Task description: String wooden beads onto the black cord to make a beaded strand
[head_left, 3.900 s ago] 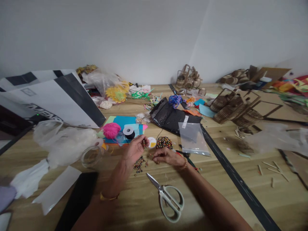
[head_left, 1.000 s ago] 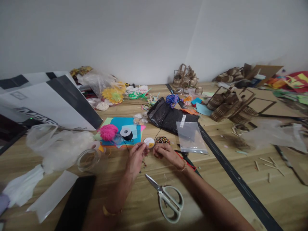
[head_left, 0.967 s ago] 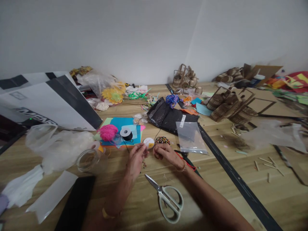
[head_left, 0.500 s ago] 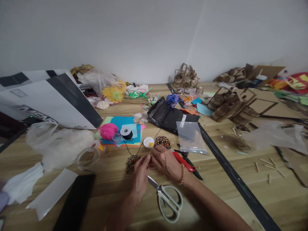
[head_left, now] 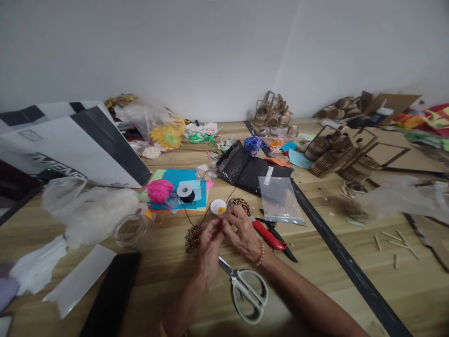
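My left hand and my right hand meet over the table, fingertips pinched close together. Whatever lies between them is too small to make out. Beside my left hand rests a cluster of dark multicoloured beads, with a black cord running up from it. Another bead cluster lies just beyond my right hand, partly covered by it. A round white spool with a yellow mark sits past the fingertips. White-handled scissors lie below the hands, and red-handled pliers lie right of my right wrist.
Blue paper sheets carry a pink yarn ball and a black cord spool. A black bubble mailer and a clear zip bag lie beyond. Small woven baskets stand right; a white box stands left.
The fingers of both hands have shifted slightly and my right hand has turned a little, its fingers more bent. The whole view has drifted slightly; the objects on the table lie as before.
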Demonstrator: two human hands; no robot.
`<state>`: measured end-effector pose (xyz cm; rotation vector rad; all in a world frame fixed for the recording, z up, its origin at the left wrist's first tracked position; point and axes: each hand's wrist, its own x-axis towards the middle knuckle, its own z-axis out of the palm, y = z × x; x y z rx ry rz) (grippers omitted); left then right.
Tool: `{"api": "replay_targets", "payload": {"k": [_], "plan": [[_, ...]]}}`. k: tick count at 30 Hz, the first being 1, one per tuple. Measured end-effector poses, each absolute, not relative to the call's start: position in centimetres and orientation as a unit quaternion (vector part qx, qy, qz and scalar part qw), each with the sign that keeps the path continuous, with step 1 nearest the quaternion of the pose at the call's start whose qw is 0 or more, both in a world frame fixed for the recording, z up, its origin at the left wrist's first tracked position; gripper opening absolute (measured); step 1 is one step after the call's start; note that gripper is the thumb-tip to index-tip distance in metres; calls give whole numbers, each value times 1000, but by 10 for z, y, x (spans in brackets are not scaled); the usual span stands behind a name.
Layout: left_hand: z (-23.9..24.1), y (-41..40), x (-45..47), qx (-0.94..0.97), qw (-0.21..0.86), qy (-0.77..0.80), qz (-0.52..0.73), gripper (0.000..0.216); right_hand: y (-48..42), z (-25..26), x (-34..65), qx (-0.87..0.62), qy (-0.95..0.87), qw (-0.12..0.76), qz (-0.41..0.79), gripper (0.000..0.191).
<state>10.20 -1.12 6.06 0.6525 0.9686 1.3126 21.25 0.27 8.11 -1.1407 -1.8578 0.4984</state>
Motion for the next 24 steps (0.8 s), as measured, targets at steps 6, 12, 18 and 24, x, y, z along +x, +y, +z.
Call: {"api": "replay_targets", "payload": {"k": [6, 12, 18, 24], "plan": [[59, -9, 105, 347, 581, 460, 575, 20, 4, 74, 209, -465, -695, 474, 274, 24], [61, -4, 102, 381, 545, 484, 569, 17, 7, 63, 206, -461, -599, 529, 386, 23], [59, -3, 98, 396, 547, 477, 562, 12, 10, 57, 205, -429, -543, 553, 464, 22], [56, -5, 97, 363, 597, 457, 550, 19, 11, 57, 206, -407, -524, 564, 492, 24]]}}
